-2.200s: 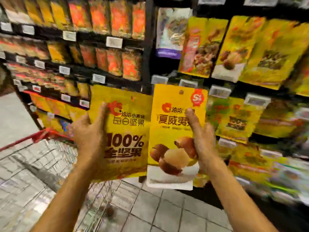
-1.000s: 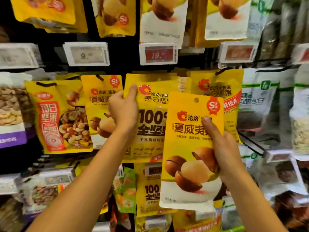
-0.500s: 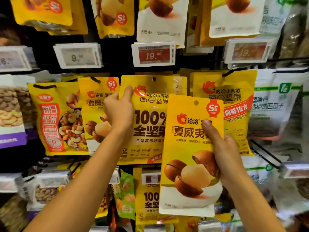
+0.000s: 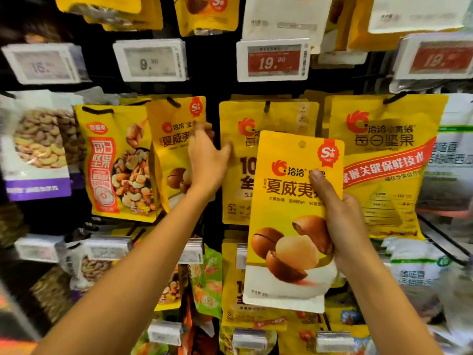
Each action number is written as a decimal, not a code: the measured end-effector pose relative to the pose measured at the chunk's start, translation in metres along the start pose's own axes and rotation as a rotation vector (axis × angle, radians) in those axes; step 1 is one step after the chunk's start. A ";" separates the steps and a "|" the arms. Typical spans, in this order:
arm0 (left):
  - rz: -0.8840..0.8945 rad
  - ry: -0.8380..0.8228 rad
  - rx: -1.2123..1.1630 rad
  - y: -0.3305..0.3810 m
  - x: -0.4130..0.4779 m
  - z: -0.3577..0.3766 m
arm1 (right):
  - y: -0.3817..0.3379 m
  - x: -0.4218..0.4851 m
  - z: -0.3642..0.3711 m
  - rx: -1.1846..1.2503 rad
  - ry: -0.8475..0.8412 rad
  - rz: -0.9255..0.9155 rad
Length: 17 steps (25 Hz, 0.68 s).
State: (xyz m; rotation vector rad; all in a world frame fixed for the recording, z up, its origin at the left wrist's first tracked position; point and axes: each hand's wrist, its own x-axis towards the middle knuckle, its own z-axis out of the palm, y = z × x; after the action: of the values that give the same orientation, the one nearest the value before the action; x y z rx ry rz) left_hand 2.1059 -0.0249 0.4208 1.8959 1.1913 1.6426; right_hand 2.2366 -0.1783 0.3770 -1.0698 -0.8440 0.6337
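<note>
The right hand point(image 4: 343, 219) grips a yellow pouch of macadamia nuts point(image 4: 289, 226) by its right edge. The thumb lies across the front, and the other fingers are behind the pouch and hidden. The pouch stands upright in front of the shelf, with its long axis vertical and its hanging hole point(image 4: 302, 144) at the top, above the thumb. It is on no peg. It is carried only by the hand, and it covers part of the mixed-nut pouch point(image 4: 235, 201) behind it.

The left hand point(image 4: 207, 160) is up and to the left of the right hand. It is open and holds nothing. Its thumb touches the left edge of the mixed-nut pouch, and its fingers, a little blurred, lie on the row of macadamia pouches point(image 4: 171, 149) hanging just beside it.

I judge that the held pouch belongs on that row, because the print is the same. The left peg point(image 4: 174, 101) of that row lies up and to the left of the right hand, beyond the left hand, so the left hand is much nearer to it. The middle peg point(image 4: 267, 106), almost straight above the hole, carries the mixed-nut pouches, which are another kind. For hanging, the pouch should travel left and a little up. It should stay upright and flat to the shelf, so that the hole meets the tip of the peg.
</note>
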 end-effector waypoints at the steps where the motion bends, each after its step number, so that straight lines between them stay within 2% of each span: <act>1: 0.017 0.009 -0.039 -0.004 -0.010 -0.012 | 0.003 0.001 0.005 -0.003 -0.022 -0.003; 2: -0.020 -0.042 -0.166 -0.008 -0.022 -0.027 | 0.006 0.001 0.014 -0.012 -0.057 -0.005; 4: -0.163 -0.289 -0.489 -0.009 -0.044 -0.054 | 0.013 0.002 0.039 -0.035 -0.128 -0.025; 5: -0.200 -0.380 -0.582 -0.009 -0.051 -0.065 | 0.017 0.004 0.055 -0.049 -0.154 -0.038; 6: -0.203 -0.397 -0.617 -0.012 -0.055 -0.074 | 0.020 0.006 0.072 -0.064 -0.178 -0.050; 11: -0.193 -0.054 -0.596 -0.018 -0.027 -0.100 | 0.016 0.013 0.146 -0.081 -0.222 -0.158; 14: -0.202 0.003 -0.563 -0.021 0.003 -0.109 | 0.003 0.022 0.173 -0.105 -0.171 -0.265; 17: -0.238 0.013 -0.530 -0.023 0.025 -0.108 | -0.005 0.038 0.186 -0.174 -0.082 -0.276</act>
State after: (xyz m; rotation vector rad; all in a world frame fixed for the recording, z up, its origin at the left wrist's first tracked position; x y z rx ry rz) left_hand 1.9963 -0.0190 0.4475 1.3641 0.8345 1.6347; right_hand 2.1010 -0.0582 0.4355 -1.0636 -1.1111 0.3784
